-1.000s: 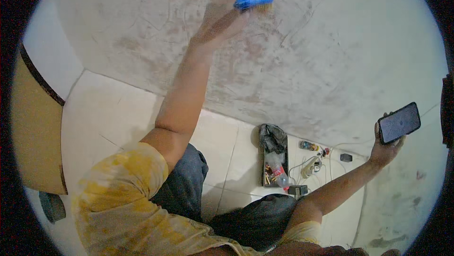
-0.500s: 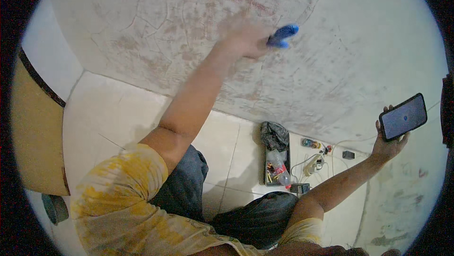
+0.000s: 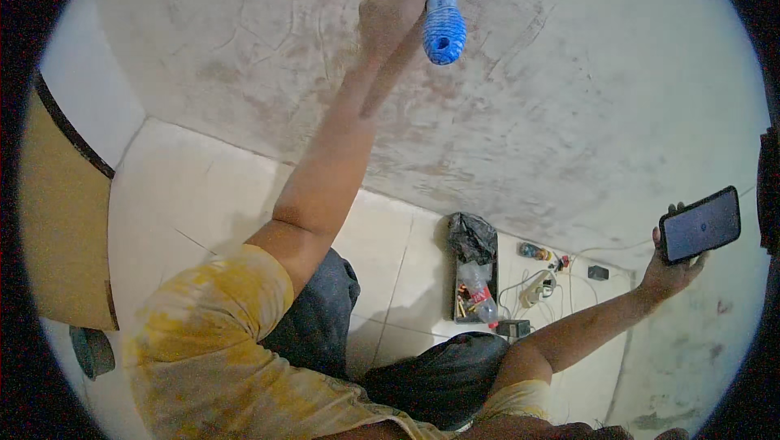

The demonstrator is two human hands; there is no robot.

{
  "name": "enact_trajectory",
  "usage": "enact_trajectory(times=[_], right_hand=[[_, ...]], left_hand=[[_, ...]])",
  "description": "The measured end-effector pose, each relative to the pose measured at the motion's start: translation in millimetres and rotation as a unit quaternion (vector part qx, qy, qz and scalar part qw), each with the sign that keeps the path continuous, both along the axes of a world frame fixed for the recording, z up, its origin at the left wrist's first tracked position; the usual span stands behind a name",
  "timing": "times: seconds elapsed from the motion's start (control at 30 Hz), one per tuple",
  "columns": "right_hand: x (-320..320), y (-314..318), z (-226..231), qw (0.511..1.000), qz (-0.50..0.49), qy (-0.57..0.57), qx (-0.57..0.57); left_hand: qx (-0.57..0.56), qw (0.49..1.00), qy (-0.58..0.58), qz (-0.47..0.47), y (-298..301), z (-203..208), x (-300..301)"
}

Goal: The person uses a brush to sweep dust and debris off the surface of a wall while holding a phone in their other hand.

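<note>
Up against the scuffed wall [image 3: 520,107], my left hand [image 3: 392,21] is blurred, its fingers closed at the side of a blue ribbed handle [image 3: 444,30]. The handle has a hole in its rounded lower end and a bent neck toward the top. A pale, smeared patch shows beyond the neck, so the kind of tool is unclear. Out at the right, my right hand [image 3: 670,269] grips a black-edged smartphone [image 3: 700,226] from below, its lit screen showing. Some fingertips curl over the phone's far edge.
On the tiled floor [image 3: 390,237] stands a dark tray [image 3: 449,298] with a black plastic bag [image 3: 473,235], a clear bottle [image 3: 481,290] and small items. Cables, a power strip [image 3: 536,287] and a small black adapter [image 3: 598,273] lie beside it. A tan panel [image 3: 69,237] stands at left.
My left hand has moved up and slightly left along the wall, and the blue handle has turned so more of it shows. The phone has shifted slightly right and down.
</note>
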State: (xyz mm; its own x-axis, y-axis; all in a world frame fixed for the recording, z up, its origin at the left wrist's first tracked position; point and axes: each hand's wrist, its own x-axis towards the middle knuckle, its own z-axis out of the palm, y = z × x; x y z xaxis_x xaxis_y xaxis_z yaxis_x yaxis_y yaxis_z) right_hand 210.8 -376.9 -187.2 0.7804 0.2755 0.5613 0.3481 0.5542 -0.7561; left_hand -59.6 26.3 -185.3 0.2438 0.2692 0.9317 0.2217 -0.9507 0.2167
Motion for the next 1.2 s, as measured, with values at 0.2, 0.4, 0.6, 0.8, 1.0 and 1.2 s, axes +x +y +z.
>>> enact_trajectory(times=[0.2,0.4,0.6,0.8,1.0,1.2], right_hand=[[10.4,-3.9,-6.6,0.996,0.092,-0.007,0.011],[-11.0,8.5,0.7,0.999,-0.041,0.007,-0.021],[-12.9,9.0,5.6,0.999,0.023,0.022,-0.030],[-12.6,6.3,4.2,0.997,-0.033,0.031,-0.056],[-9.9,14.4,5.1,0.999,-0.024,-0.003,-0.028],[-12.5,2.6,9.0,1.000,-0.012,-0.012,-0.010]], left_hand=[[0.091,0.992,0.011,0.081,-27.2,-9.3,19.6],[-0.115,0.893,0.435,0.012,-20.1,-59.0,55.3],[-0.059,0.986,0.144,-0.063,2.6,-32.3,19.2],[-0.017,0.992,0.003,0.124,-27.6,6.1,9.8],[0.003,0.965,0.246,0.093,-35.9,-24.7,45.5],[-0.189,0.852,0.485,-0.047,-40.8,-67.1,56.6]])
